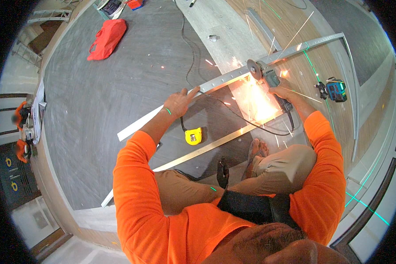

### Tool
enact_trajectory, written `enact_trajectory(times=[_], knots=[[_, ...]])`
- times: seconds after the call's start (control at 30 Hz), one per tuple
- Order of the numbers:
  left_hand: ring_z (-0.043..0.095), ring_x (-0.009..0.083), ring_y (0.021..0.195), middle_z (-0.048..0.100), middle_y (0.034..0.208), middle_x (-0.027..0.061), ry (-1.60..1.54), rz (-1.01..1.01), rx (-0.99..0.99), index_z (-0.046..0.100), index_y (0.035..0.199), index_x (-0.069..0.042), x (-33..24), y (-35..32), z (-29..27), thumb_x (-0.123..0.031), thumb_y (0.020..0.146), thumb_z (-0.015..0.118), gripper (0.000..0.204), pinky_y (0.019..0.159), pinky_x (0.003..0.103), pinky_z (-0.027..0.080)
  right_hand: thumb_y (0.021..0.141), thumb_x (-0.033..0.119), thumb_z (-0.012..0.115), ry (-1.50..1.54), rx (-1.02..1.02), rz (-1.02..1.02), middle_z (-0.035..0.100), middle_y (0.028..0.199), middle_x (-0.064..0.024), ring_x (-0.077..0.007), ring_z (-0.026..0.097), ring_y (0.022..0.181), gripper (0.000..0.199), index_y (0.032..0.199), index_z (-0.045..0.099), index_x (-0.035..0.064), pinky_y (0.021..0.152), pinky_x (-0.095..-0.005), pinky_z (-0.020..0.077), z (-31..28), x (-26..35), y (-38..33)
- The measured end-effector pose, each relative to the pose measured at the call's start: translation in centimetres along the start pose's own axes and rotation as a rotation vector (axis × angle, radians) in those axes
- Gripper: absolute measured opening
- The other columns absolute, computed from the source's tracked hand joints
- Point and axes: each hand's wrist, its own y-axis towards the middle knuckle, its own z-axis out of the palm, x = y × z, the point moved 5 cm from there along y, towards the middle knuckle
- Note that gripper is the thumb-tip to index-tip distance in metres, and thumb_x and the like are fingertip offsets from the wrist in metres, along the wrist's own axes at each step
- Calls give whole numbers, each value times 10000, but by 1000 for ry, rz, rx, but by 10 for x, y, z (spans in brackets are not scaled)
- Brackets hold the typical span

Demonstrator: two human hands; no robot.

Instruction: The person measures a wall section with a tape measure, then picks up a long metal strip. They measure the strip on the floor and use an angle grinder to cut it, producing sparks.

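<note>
My right hand (pixel 282 89) grips an angle grinder (pixel 270 75). Its round disc (pixel 254 69) meets a long metal channel (pixel 224 80) that runs slantwise across the floor. Bright sparks (pixel 263 103) spray from the cut toward my bare foot (pixel 256 149); their glare hides part of the floor there. Farther left along the channel, my left hand (pixel 177 104) is closed over it, with the forefinger stretched along the metal. A yellow tape measure (pixel 193 136) lies between the channel and a yellowish flat strip (pixel 207 148) on the floor in front of my legs.
A laser level (pixel 336 90) stands at the right, casting green lines. The grinder's black cord (pixel 246 119) loops across the floor. Another metal piece (pixel 264 30) lies beyond the channel. Toward the far left is a red bag (pixel 108 39). Orange-clad figures (pixel 22 149) appear at the left edge.
</note>
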Motion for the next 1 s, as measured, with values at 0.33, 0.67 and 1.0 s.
enact_trajectory(times=[0.33, 0.67, 1.0], knots=[[683, 397, 981, 582, 1219, 196, -1, 16, -20, 248, 1546, -279, 0, 1, 0, -49, 859, 602, 806, 799, 465, 591, 629, 215, 820, 46, 62, 33, 704, 1033, -169, -279, 681, 948, 610, 1184, 661, 17, 843, -371, 520, 2, -8, 14], [683, 405, 980, 572, 1244, 202, -8, 6, 19, 227, 1549, -280, -1, 3, -1, -47, 858, 630, 833, 796, 468, 596, 623, 226, 811, 47, 36, -58, 705, 1031, -155, -277, 682, 931, 592, 1155, 663, 13, 822, -376, 523, -6, 11, 2], [670, 402, 1021, 575, 1236, 203, -5, 23, 7, 207, 1559, -287, 0, 7, 3, -65, 863, 646, 853, 827, 468, 593, 619, 236, 820, 42, 69, -43, 695, 1032, -153, -266, 672, 925, 636, 1166, 637, -32, 830, -384, 526, -2, -16, 27]])
